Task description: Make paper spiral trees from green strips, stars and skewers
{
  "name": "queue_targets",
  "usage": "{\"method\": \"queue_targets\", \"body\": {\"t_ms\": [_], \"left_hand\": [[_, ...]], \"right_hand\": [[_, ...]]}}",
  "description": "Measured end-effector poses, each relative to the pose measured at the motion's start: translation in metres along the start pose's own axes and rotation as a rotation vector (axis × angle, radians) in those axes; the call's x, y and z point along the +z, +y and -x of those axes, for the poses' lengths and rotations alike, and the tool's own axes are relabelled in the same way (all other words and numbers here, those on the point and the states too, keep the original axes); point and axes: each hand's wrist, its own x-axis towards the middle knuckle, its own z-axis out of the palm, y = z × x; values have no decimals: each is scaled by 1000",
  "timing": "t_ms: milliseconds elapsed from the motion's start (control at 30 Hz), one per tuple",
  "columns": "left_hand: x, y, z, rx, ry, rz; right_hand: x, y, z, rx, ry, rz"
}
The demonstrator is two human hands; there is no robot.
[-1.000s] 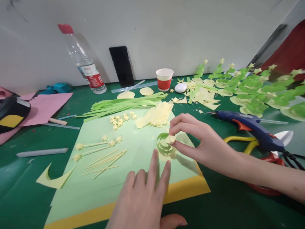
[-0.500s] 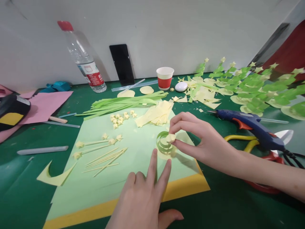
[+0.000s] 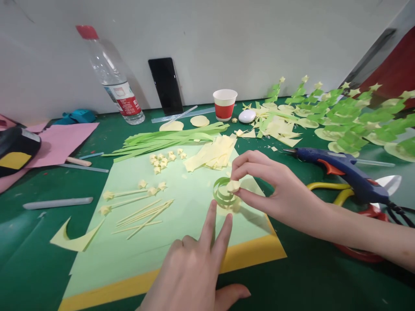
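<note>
Between thumb and fingertips, my right hand (image 3: 262,179) pinches a small pale yellow paper piece (image 3: 233,186); its exact shape is partly covered. It is at the right side of a green paper spiral (image 3: 221,196), which stands over a pale yellow paper disc (image 3: 223,211). My left hand (image 3: 194,263) is open, palm down, with two fingers stretched out to the disc's front edge. Pale green sheets (image 3: 145,255) lie under the work. On them are paper stars (image 3: 158,162), star-tipped sticks (image 3: 128,194), thin pale paper sticks (image 3: 149,218) and pale yellow strips (image 3: 214,154).
Behind lie green strips (image 3: 168,138), a paper cup (image 3: 224,108), a phone (image 3: 166,86) and a water bottle (image 3: 119,88). At right are a blue glue gun (image 3: 340,166), yellow-handled tool (image 3: 343,194) and finished-looking paper plants (image 3: 350,116). Pink paper (image 3: 61,142) lies left.
Both hands hold almost the same pose. My right hand and the small paper piece have shifted very slightly; the view has moved a little.
</note>
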Motion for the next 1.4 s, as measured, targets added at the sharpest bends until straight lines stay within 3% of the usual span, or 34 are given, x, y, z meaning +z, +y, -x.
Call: {"method": "queue_targets", "body": {"t_ms": [533,1400], "left_hand": [[-5,0,-1,10,-80,47],[-8,-1,0,7,-89,49]], "right_hand": [[0,-1,0,1,9,0],[-1,-1,0,-33,-16,23]]}}
